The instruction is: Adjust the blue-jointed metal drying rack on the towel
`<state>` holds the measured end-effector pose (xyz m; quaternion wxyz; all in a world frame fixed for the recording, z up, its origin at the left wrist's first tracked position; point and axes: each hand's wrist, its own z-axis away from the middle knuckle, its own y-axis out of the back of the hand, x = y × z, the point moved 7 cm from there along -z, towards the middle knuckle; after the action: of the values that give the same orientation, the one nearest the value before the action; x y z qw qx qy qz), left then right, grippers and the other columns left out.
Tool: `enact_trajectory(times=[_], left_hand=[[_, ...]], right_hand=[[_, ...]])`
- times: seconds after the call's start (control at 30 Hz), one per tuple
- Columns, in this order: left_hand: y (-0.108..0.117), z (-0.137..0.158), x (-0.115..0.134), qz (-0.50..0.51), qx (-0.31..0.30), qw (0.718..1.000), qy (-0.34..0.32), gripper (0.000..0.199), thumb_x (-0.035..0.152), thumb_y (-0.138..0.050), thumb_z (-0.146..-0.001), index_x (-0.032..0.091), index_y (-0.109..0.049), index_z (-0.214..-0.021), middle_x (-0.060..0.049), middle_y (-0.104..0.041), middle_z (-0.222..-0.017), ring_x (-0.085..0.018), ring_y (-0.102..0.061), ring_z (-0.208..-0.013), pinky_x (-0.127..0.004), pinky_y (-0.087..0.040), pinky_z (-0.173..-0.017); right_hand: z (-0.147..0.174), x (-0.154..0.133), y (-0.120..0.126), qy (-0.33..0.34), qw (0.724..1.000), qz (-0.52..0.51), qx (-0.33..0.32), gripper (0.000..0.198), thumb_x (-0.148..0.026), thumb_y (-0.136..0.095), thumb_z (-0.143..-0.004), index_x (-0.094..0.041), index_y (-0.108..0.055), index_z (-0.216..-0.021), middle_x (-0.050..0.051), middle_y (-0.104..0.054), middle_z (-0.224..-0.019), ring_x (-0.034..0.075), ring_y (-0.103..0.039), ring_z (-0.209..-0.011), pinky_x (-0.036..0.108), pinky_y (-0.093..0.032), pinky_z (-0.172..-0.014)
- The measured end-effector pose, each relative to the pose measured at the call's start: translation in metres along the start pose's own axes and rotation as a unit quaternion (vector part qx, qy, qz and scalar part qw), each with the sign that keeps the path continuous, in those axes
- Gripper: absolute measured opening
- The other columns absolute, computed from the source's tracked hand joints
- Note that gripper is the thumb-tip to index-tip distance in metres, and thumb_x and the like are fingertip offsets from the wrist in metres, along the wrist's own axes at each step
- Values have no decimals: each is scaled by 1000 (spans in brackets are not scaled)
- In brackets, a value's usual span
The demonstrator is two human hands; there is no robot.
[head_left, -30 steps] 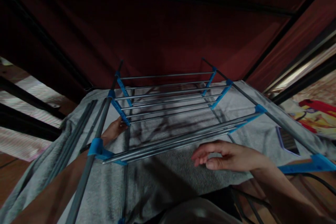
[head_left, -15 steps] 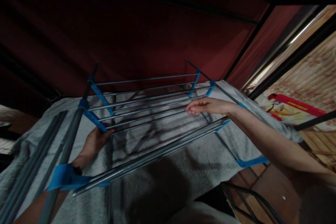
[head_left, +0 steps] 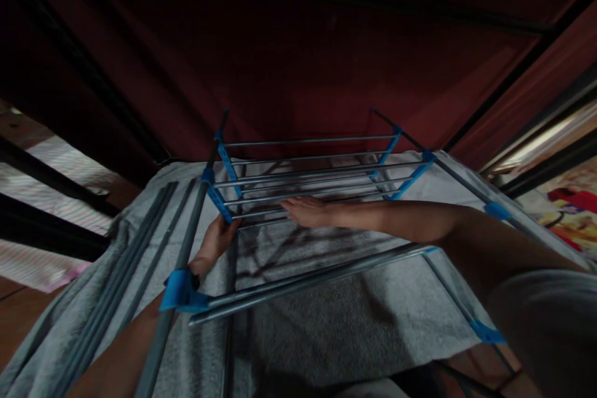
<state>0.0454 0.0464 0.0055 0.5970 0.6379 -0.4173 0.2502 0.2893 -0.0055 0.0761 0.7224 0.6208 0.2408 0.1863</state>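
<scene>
A rack of grey metal rods and blue plastic connectors lies across the grey cloth. My left hand reaches past the left upright pole, its fingers closed at the lower end of a blue bracket. My right hand lies over the lower shelf rods, fingers stretched out and apparently touching one; its underside is hidden. Closer to me, loose-ended metal rods run from the blue connector on the left pole towards the right side, passing beneath my right forearm.
Several spare grey tubes lie on the cloth at the left. A dark red fabric wall with black bars stands behind the rack. A red and yellow package is at the far right. Another blue connector sits near the front right.
My right hand has moved left along the shelf rods, and its fingers are now stretched flat. My left hand stays at the bracket. The view has shifted, so the rack appears further right.
</scene>
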Motion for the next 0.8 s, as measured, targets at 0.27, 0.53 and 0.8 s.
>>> enact_trajectory(times=[0.27,0.53,0.8], left_hand=[[1,1,2,-23,11,1000,8,38,56,-54,-79,20,-60,-91,-13,-72,-96,-31,-65,-90,-42,-50,-84],[1,4,7,-19,14,1000,14,37,57,-53,-82,24,-62,-94,-12,-74,-103,-33,-67,-93,-44,-52,-84],[0,-2,0,-23,1,1000,15,59,74,-54,-76,18,-63,-92,-15,-75,-97,-35,-67,-98,-46,-52,-89]], right_hand=[[-46,-6,-25,-17,999,-27,-8,38,-44,-38,-106,-15,-60,-116,12,-74,-105,25,-71,-95,35,-55,-80],[-50,0,-30,4,999,-48,-11,44,-49,-36,-105,-15,-62,-113,13,-75,-99,26,-72,-91,33,-52,-76],[-53,-6,-23,1,997,-71,-30,33,-38,-50,-101,-13,-64,-117,12,-74,-111,23,-70,-96,30,-52,-80]])
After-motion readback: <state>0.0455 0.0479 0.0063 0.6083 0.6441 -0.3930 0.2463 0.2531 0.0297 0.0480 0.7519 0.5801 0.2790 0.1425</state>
